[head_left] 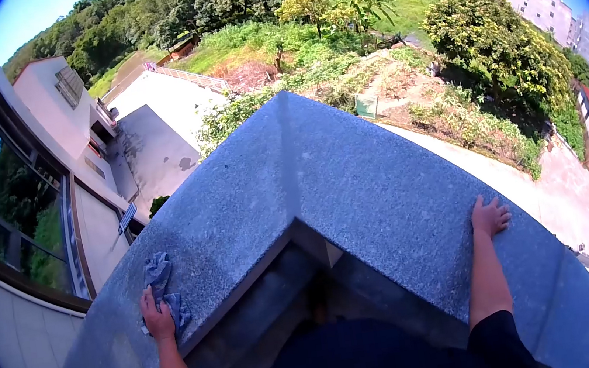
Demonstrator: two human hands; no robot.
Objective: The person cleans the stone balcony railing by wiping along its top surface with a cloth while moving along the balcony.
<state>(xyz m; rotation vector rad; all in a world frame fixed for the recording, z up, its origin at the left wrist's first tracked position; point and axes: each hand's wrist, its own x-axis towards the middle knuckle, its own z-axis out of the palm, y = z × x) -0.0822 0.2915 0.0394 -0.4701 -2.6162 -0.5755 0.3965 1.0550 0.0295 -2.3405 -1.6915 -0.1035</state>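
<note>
My left hand (157, 317) presses a crumpled grey-blue cloth (158, 270) onto the left arm of the grey stone ledge (377, 188). Its fingers curl over the cloth, and part of the fabric sticks out beyond them. A darker, damp-looking patch shows on the stone around it. On the right arm of the ledge, my right hand (491, 218) lies near the outer edge with its fingers stretched out, holding nothing.
The ledge forms a corner pointing away from me, with a seam along it. Past its outer edge the ground lies far below: a paved yard (155, 143), bushes and a leafy tree (499, 45). A building with a large window (10, 199) stands close on the left.
</note>
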